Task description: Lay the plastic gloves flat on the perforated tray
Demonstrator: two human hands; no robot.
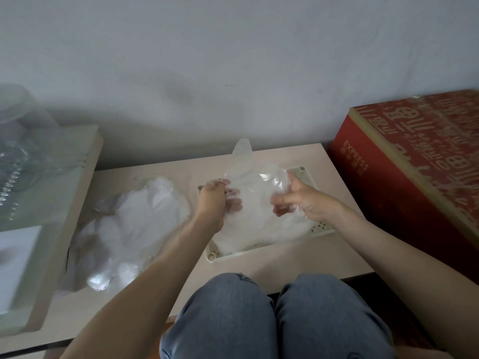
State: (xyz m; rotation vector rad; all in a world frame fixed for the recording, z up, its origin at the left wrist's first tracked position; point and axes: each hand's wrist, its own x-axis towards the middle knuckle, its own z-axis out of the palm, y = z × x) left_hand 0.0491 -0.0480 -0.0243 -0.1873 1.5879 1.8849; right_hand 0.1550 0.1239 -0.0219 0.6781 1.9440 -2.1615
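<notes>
Facing grey wall (207, 60), pale table (272, 265)

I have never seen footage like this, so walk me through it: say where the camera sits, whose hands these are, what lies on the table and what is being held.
There is one picture, taken by a camera on the person's head that looks down past their knees. The left hand and right hand together hold a clear plastic glove over a pale perforated tray, where other gloves already lie. A loose heap of gloves waits on the low table, left of the tray. A red box stands at the right.
</notes>
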